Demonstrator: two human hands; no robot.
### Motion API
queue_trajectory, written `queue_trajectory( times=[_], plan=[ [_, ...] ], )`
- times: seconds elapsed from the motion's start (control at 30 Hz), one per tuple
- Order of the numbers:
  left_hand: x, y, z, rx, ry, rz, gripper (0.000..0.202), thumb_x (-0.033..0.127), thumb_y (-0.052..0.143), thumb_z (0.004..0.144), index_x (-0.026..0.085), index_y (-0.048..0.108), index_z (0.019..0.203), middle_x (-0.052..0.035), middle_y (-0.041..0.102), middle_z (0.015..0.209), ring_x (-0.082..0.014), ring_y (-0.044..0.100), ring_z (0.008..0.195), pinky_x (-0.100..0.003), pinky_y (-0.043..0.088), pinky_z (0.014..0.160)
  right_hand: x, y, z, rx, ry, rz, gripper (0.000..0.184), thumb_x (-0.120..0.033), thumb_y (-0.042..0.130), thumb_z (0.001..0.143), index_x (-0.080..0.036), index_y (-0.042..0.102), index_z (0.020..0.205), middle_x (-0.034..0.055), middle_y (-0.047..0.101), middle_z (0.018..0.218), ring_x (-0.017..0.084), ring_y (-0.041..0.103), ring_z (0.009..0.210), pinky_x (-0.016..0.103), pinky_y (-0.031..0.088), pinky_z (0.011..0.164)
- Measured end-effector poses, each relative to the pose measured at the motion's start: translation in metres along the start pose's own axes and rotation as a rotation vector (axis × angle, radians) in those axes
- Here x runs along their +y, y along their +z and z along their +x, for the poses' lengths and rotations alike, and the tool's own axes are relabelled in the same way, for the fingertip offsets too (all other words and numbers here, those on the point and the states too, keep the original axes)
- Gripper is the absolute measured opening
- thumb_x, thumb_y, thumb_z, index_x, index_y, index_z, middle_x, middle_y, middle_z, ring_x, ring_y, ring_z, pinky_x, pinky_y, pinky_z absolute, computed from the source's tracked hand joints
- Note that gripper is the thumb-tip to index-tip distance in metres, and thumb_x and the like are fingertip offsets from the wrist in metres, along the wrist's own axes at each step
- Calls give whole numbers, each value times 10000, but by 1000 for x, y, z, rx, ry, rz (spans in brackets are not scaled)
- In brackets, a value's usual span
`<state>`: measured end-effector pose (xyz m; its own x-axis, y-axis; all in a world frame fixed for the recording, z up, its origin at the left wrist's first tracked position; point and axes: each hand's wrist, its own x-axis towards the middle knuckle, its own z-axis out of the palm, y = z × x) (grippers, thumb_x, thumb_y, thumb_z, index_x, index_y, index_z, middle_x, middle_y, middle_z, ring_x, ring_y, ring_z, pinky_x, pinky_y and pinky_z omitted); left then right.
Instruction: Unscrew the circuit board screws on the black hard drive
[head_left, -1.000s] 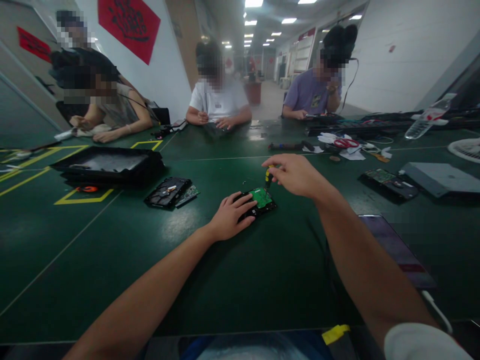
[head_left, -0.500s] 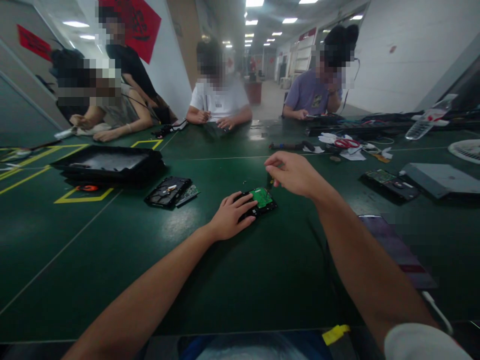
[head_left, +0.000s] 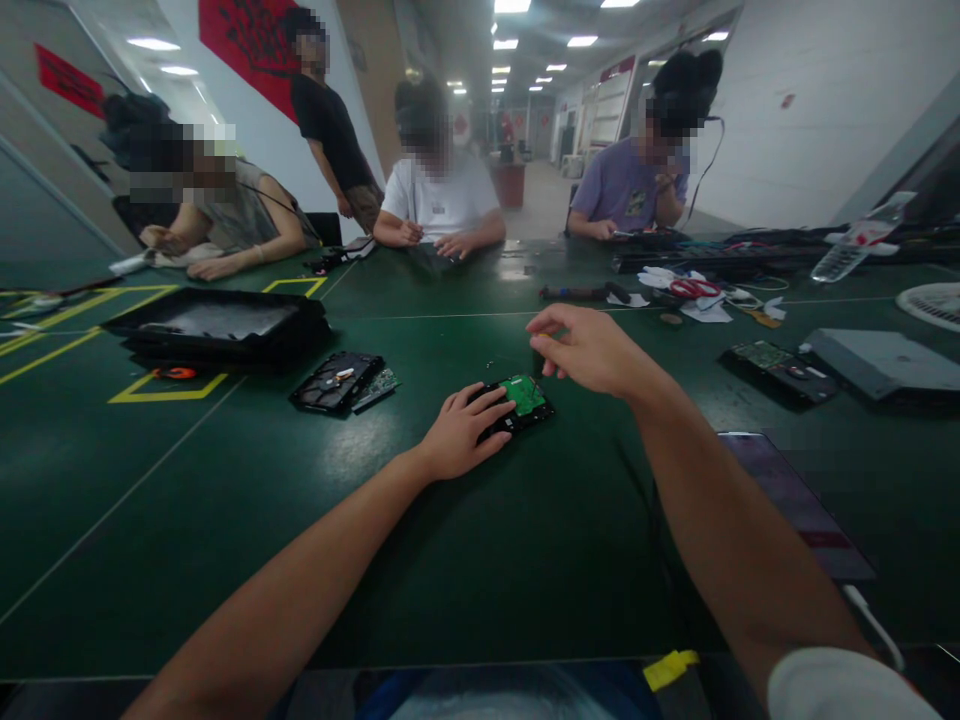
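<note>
A black hard drive [head_left: 517,407] with a green circuit board on top lies on the green table [head_left: 225,480]. My left hand [head_left: 463,432] rests on its near left side, fingers curled over it, holding it down. My right hand [head_left: 589,349] hovers just above the drive's far right corner, fingers pinched round the top of a small screwdriver [head_left: 537,360], which is mostly hidden by the hand.
A second hard drive [head_left: 339,382] lies left of mine beside a black tray [head_left: 217,325]. Another drive [head_left: 780,362] and a grey box [head_left: 881,358] sit to the right, a phone [head_left: 799,502] near my right forearm. Several people sit or stand at the far side.
My right hand has closed lower over the screwdriver, whose yellow handle no longer shows. A standing person at the far left has walked to the right. My left hand has stayed put.
</note>
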<state>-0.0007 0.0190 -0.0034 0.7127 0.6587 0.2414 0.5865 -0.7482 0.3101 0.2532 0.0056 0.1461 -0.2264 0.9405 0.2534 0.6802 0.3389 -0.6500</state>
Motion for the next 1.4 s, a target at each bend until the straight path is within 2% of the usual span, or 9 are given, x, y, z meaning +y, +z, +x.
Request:
queue_trajectory(
  times=[0.13, 0.3, 0.47, 0.63, 0.8, 1.0, 1.17, 1.27, 1.4],
  plan=[
    [-1, 0, 0, -9, 5, 13, 578, 518, 570, 1076, 331, 513, 1620, -27, 429, 1733, -421, 294, 1604, -665, 307, 1273, 1, 2, 3, 27, 46, -27, 221, -392, 617, 1044, -197, 716, 1015, 74, 806, 997, 144, 684, 594, 295, 511, 624],
    [-1, 0, -1, -14, -3, 7, 582, 527, 569, 1078, 355, 499, 1629, -23, 424, 1736, -420, 283, 1611, -674, 303, 1274, 0, 2, 2, 99, 50, -86, 181, -380, 696, 1001, -200, 706, 991, 91, 814, 999, 182, 709, 668, 320, 519, 658],
    [-1, 0, 0, -14, 1, 13, 581, 521, 572, 1078, 353, 499, 1630, -24, 422, 1737, -421, 282, 1611, -678, 307, 1270, -1, 0, 1, 125, 72, -88, 261, -450, 772, 947, -201, 697, 919, 94, 812, 921, 222, 741, 735, 332, 528, 681],
    [-1, 0, 0, -17, 2, 30, 578, 518, 563, 1083, 333, 503, 1628, -24, 419, 1739, -421, 284, 1611, -674, 312, 1270, 0, -2, 1, 50, -15, -43, 125, -310, 690, 990, -201, 748, 1009, 52, 803, 906, 181, 731, 695, 310, 521, 714],
    [-1, 0, 0, -10, 4, 27, 578, 516, 565, 1082, 340, 501, 1629, -24, 422, 1737, -417, 291, 1609, -672, 313, 1271, 3, 2, 4, 50, 10, -42, 219, -309, 585, 1041, -207, 778, 1061, 44, 776, 830, 199, 723, 730, 325, 516, 750],
    [-1, 0, 0, -9, 4, 17, 580, 516, 567, 1080, 343, 500, 1630, -26, 427, 1734, -420, 284, 1610, -683, 312, 1265, 4, 1, 4, 78, -45, -107, 185, -322, 629, 1020, -205, 770, 1040, 61, 803, 946, 209, 724, 791, 334, 511, 778],
    [-2, 2, 1, -5, 2, 20, 586, 529, 572, 1074, 343, 507, 1626, -20, 433, 1731, -418, 301, 1601, -668, 322, 1264, 3, -1, 3, 173, 40, -144, 185, -365, 734, 961, -184, 746, 998, 104, 816, 991, 231, 737, 805, 360, 534, 795],
    [-2, 2, 0, -1, 5, 18, 585, 534, 571, 1074, 351, 506, 1625, -22, 433, 1731, -415, 300, 1605, -667, 318, 1267, 1, -2, 2, 134, 35, -115, 179, -367, 734, 961, -190, 750, 953, 97, 816, 968, 223, 741, 772, 357, 543, 781],
    [-1, 0, 0, -2, 6, 14, 578, 521, 571, 1077, 351, 507, 1626, -32, 438, 1728, -411, 296, 1608, -671, 310, 1271, 0, -3, 2, 71, 14, -76, 162, -255, 650, 994, -195, 760, 1097, 60, 804, 913, 193, 739, 724, 339, 537, 775]
  ],
)
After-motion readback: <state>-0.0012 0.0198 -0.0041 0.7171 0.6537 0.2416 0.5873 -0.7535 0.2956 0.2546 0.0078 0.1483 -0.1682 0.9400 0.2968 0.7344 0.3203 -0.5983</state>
